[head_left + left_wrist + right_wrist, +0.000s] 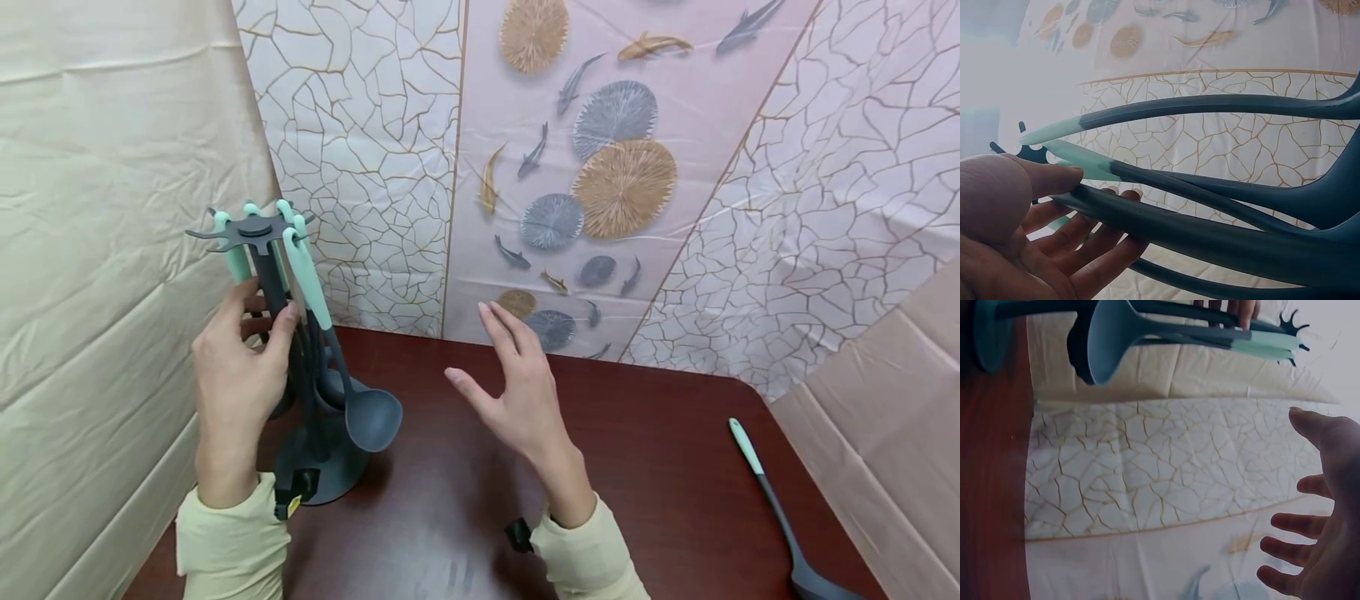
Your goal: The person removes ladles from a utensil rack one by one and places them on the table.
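Note:
A dark utensil stand (262,258) with a round base stands at the left of the table. My left hand (242,354) holds its upright pole just below the hooked top; in the left wrist view the thumb and fingers lie around the dark pole (1210,240). Several utensils with mint-green handles hang from the hooks. Among them a ladle (372,421) hangs at the front right, its bowl low over the base. My right hand (521,400) is held in the air right of the stand, fingers spread and holding nothing.
At the table's right edge lies a dark utensil with a mint-green handle (746,446), its wide head cut off by the frame. A cream cloth (112,250) hangs close at the left. Patterned cloth (360,167) covers the back, behind the brown table (442,492).

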`<state>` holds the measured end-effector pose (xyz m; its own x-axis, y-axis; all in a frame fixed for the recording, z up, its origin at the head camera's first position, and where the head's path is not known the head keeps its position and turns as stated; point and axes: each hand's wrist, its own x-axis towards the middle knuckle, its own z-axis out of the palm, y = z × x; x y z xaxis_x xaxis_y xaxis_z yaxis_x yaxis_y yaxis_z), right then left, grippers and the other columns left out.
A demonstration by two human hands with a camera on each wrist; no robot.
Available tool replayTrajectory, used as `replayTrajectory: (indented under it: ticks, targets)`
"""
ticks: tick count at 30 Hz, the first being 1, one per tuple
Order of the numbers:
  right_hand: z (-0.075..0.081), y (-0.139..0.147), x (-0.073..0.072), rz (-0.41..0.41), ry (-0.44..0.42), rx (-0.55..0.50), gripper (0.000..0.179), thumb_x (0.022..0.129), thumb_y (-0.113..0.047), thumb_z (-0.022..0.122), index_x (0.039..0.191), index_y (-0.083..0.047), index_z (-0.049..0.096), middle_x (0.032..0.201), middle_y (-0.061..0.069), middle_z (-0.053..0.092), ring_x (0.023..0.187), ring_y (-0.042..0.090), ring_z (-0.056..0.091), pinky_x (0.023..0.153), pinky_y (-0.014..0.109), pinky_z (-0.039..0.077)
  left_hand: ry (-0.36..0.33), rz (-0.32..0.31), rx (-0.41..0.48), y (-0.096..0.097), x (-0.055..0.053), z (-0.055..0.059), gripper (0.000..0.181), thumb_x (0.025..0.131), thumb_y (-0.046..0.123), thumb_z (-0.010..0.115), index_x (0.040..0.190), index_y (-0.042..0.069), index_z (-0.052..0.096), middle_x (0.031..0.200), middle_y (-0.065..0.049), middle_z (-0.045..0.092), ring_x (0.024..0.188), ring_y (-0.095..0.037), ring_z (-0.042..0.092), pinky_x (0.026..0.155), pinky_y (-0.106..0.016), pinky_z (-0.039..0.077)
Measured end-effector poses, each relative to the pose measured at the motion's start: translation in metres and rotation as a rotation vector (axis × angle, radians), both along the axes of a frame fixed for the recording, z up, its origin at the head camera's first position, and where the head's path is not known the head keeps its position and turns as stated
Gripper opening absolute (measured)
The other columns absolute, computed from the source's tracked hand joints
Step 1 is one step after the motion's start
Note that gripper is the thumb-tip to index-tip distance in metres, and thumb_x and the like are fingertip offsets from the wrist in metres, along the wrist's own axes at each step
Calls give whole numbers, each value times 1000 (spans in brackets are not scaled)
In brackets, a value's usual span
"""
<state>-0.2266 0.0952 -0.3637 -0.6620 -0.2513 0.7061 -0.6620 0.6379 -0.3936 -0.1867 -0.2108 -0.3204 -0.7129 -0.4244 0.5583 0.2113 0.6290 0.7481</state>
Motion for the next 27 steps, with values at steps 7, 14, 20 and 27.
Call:
replayTrajectory:
  ticks: [7,14,20,27]
  targets:
    - [-5,-19,4,42,-21,-29,84,91,-47,83,163,-29,44,160,1,48,147,21,44,112,53,44,19,6,-30,1,-1,-1,47,105,32,67,148,16,61,115,-13,69,98,-31,75,73,-2,41]
    - [-3,-36,5,94,-11,-44,82,91,-46,82,162,-28,46,157,-1,51,144,18,47,111,49,46,19,3,-30,1,-1,-1,47,105,33,67,148,17,61,114,-12,69,98,-31,75,74,-3,41]
    - [1,-46,5,123,-9,-45,81,91,-46,83,161,-27,47,154,0,53,143,19,48,109,51,47,19,-10,-27,3,-1,1,47,105,33,67,149,17,61,115,-13,69,99,-31,75,74,-4,41]
    - [4,-57,6,158,-37,-40,81,91,-48,81,162,-31,46,151,0,54,141,18,48,108,51,49,20,-18,-19,1,1,0,47,105,32,67,149,16,60,114,-13,68,99,-32,75,74,-3,40]
